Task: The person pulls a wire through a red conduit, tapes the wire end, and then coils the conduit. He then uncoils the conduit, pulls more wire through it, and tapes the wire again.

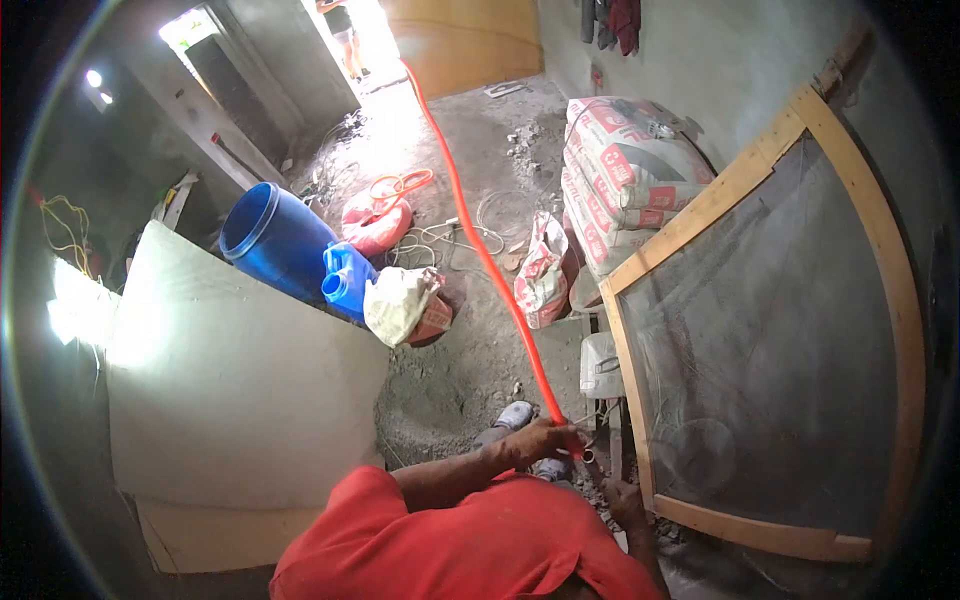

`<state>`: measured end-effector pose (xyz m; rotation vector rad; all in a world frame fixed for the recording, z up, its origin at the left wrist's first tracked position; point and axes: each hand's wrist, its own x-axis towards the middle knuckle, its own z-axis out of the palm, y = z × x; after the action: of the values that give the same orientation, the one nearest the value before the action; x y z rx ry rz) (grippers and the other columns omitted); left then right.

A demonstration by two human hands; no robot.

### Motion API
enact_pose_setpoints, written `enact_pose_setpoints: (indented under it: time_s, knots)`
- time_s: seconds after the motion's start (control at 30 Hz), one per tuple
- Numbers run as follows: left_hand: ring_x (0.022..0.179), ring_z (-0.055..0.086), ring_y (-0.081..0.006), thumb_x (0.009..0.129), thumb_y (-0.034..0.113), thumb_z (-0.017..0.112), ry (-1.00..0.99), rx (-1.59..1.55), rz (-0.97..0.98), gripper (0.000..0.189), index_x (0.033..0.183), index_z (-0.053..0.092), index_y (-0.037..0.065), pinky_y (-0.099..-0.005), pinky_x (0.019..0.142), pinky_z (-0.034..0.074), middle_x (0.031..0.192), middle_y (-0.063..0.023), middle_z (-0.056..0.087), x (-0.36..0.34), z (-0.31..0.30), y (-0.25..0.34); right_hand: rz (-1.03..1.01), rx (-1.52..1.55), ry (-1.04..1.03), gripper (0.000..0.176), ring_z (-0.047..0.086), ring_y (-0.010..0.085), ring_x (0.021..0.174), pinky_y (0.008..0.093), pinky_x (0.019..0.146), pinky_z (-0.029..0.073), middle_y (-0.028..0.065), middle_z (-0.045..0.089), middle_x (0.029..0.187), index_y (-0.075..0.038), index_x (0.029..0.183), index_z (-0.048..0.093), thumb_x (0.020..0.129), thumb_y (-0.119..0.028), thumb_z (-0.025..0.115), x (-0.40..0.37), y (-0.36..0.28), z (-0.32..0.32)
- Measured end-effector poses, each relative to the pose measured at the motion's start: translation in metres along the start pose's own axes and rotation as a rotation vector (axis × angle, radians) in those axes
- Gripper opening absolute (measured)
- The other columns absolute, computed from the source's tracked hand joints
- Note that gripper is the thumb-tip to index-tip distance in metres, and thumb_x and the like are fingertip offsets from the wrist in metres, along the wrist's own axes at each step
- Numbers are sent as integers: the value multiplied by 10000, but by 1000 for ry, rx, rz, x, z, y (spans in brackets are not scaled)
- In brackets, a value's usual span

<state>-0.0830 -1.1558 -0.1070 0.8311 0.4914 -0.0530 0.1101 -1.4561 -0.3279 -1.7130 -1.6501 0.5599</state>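
Observation:
A long orange-red hose (484,252) runs from the bright doorway across the floor to my body. My left hand (545,440) is closed around it close to its near end, where a round open mouth (588,456) shows. Just below and to the right of that mouth is my right hand (625,502), its fingers curled shut. A dark, narrow piece reaches from these fingers toward the hose end; what it is I cannot make out. Beneath my hands show parts of my shoes (515,415) on the dusty floor.
On the right a wood-framed mesh screen (612,285) leans near stacked cement bags (635,170) and a whitish jerrycan (601,365). To the left stand a pale board (240,390), a blue barrel (275,240) and a blue jug (346,280). Another person (342,30) is in the doorway.

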Motion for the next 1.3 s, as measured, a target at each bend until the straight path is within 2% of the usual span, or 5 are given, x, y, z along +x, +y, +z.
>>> enact_pose_setpoints:
  time_s: [0.1,0.2,0.4,0.6,1.3]
  knots:
    - [1021,643,-257,987,350,534,122,-210,-83,303,1077,596,68,-400,865,528,1110,-94,645,8,-7,-40,510,-22,-129,415,650,401,774,494,642,493,246,650,833,-27,1099,633,930,-399,566,-22,-48,-24]
    - [863,625,-276,972,407,542,179,-545,41,318,964,569,90,-441,808,505,917,-72,611,47,-61,-55,574,-24,-121,422,650,402,780,498,647,493,245,650,842,-32,1109,631,928,-407,565,-20,-72,-26]
    - [592,474,-176,958,501,555,731,-612,513,393,973,495,112,-356,576,436,740,-23,485,44,-120,68,585,-26,-102,436,649,405,793,506,659,492,242,650,860,-42,1129,625,925,-422,562,-4,-90,-31]
    - [467,365,-99,964,557,507,749,-520,482,438,939,476,121,-290,462,332,610,41,407,35,-123,76,589,-27,-79,451,648,407,805,514,671,491,239,650,879,-52,1149,620,922,-437,560,-1,-98,-35]
    - [430,327,-95,980,544,479,739,-566,439,431,922,476,117,-278,415,277,590,49,370,48,-124,47,609,-24,-54,510,646,416,847,541,712,487,229,649,942,-87,1219,600,910,-490,550,1,-105,-52]
